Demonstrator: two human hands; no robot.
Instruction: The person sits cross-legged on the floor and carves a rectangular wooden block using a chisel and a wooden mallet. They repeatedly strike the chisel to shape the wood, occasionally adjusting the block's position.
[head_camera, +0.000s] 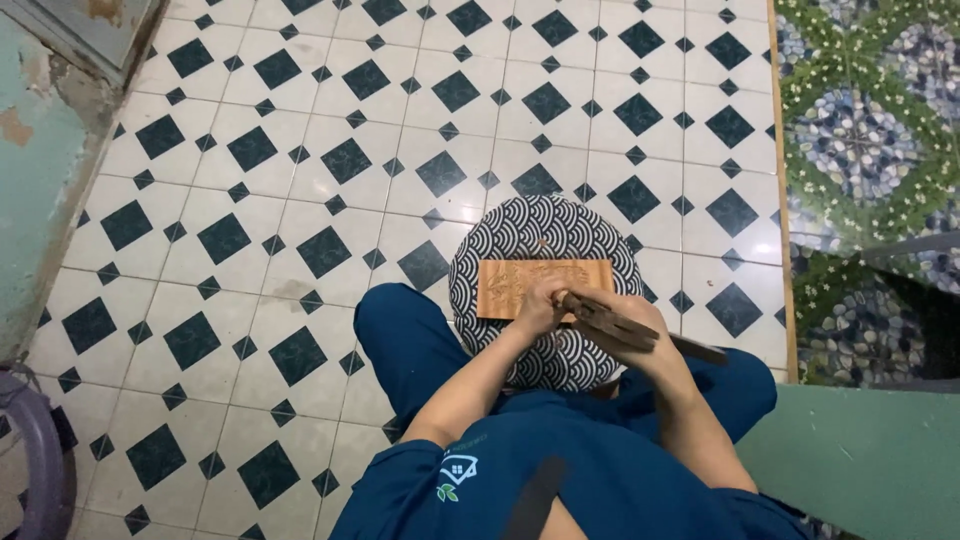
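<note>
On the near half of a round cushion (545, 235) with a dark wave pattern lies a rectangular carved wooden panel (540, 277), flat, long side across. Left hand (537, 308) sits at the panel's near edge, fingers curled tight, forearm angled up from lower left; what it grips is hidden. Right hand (630, 325) is wrapped around a dark wooden mallet (640, 332), handle pointing right, wrist bent inward. Cushion rests on diamond-patterned floor tiles (300, 180).

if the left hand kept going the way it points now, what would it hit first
Most likely the wooden carved plaque: the left hand already rests at its near edge, pointing across it. Beyond lies the round patterned cushion. Depth is hard to judge.
</note>
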